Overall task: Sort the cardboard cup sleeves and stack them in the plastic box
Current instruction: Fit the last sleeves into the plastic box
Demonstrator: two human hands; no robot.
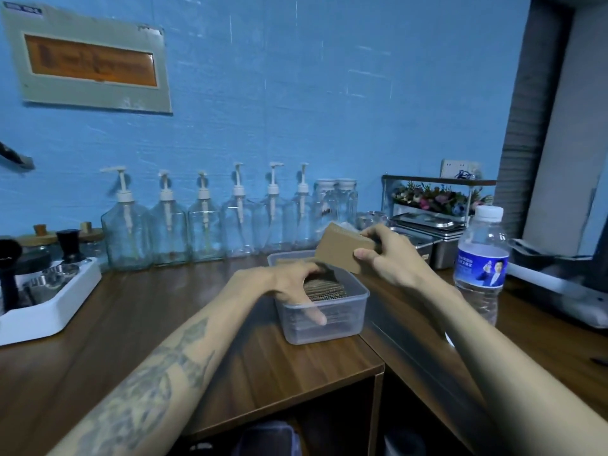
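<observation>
Against a blue wall lined with pump bottles [210, 222], a clear box [329, 319] is sitting near the corner of the wooden counter [98, 324]; the left hand [292, 284] is gripping the box's near rim, fingers inside against the stacked sleeves [324, 287] and thumb outside. The right hand [383, 255] is pinching a small bundle of sleeves [343, 250] just above the box's far side. If that bundle is going in tilted, it is risking jamming on the rim or fanning apart, and a hard push could be nudging the box toward the counter edge or the right arm against the water bottle [482, 258].
</observation>
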